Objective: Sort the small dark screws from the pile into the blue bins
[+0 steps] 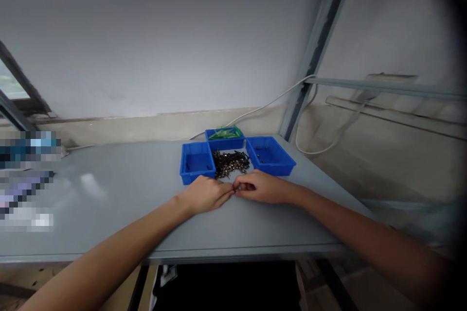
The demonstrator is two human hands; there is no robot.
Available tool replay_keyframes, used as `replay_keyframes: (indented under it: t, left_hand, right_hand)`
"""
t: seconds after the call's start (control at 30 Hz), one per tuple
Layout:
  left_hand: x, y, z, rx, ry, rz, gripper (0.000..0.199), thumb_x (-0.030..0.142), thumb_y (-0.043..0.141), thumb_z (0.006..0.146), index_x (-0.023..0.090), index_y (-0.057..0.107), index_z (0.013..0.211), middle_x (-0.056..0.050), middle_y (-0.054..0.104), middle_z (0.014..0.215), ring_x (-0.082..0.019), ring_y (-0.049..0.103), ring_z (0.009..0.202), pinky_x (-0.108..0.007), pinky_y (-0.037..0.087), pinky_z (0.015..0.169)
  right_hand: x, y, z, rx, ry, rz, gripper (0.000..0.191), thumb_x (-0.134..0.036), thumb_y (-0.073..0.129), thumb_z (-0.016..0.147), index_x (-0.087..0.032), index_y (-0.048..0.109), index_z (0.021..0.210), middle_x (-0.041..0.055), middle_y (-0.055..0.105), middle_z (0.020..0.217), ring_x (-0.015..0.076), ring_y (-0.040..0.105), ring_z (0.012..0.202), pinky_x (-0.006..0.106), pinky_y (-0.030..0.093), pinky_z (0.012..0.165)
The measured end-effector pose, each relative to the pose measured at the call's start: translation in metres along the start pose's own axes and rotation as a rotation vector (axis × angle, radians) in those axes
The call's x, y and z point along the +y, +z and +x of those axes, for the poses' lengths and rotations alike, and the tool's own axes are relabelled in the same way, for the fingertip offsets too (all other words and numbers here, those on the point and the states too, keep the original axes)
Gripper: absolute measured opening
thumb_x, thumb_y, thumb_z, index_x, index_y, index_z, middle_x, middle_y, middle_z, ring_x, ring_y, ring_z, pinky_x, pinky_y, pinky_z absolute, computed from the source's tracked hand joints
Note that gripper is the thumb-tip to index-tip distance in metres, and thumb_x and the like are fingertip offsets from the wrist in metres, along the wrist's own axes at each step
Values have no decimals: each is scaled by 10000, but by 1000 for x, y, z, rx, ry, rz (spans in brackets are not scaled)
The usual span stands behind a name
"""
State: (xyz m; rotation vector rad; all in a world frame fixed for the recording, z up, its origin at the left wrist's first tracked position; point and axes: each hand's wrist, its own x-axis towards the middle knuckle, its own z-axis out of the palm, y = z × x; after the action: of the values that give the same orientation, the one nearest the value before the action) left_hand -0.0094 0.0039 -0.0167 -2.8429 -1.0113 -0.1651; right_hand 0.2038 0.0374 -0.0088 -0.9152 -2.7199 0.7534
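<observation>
My left hand (208, 195) and my right hand (265, 187) meet fingertip to fingertip just above the grey table (127, 189). Both are closed in a pinch. Something tiny and dark may sit between the fingertips, too small to make out. Right behind them lies a heap of small black and brass-coloured metal parts (231, 163). A blue bin (199, 176) with a few dark bits inside stands left of the heap. On the right, another blue bin (279, 170) holds several small parts. Behind the heap, a third blue bin (226, 145) contains green plastic-looking material (226, 133).
A white cable (262, 106) runs along the wall and past the grey metal post (297, 102) at the right. Blurred-out items (27, 184) lie on the table's left end. The table's front edge (241, 253) is close to my body.
</observation>
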Motion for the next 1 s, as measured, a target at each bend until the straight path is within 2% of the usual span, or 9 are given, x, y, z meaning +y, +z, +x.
replay_keyframes:
  t: [0.3, 0.47, 0.6, 0.8, 1.0]
  left_hand:
    - [0, -1, 0, 69, 9, -18, 293, 261, 394, 998, 161, 656, 916, -40, 698, 793, -163, 671, 672, -261, 529, 647]
    - [1, -2, 0, 55, -15, -40, 287, 266, 410, 991, 159, 660, 898, -47, 703, 796, -161, 662, 647, -269, 526, 633]
    - [-1, 1, -1, 48, -17, -36, 274, 262, 403, 990, 171, 649, 912, -43, 697, 797, -175, 669, 682, -277, 522, 641]
    - [-2, 6, -1, 66, -74, -10, 318, 326, 376, 1000, 153, 640, 960, -49, 672, 710, -187, 652, 610, -296, 514, 600]
    - [2, 0, 0, 17, -36, -74, 281, 276, 409, 991, 170, 650, 893, -35, 702, 835, -178, 674, 730, -280, 521, 675]
  right_hand:
    - [-1, -1, -3, 4, -3, -4, 202, -280, 495, 913, -161, 653, 877, -32, 531, 630, 106, 463, 568, 219, 320, 534]
    - [-2, -1, -3, 1, -19, -9, 191, -273, 507, 910, -167, 662, 872, -18, 580, 684, 108, 494, 598, 222, 336, 559]
    - [-2, -2, -2, -14, 2, 13, 180, -276, 532, 898, -165, 669, 861, -22, 568, 655, 111, 493, 594, 225, 337, 556]
    - [1, -2, -3, -13, 6, 12, 209, -318, 539, 900, -167, 669, 838, -13, 585, 671, 119, 500, 605, 228, 333, 551]
    - [4, 2, -2, 11, 20, -4, 219, -335, 556, 887, -164, 664, 803, -29, 555, 614, 110, 484, 569, 222, 315, 527]
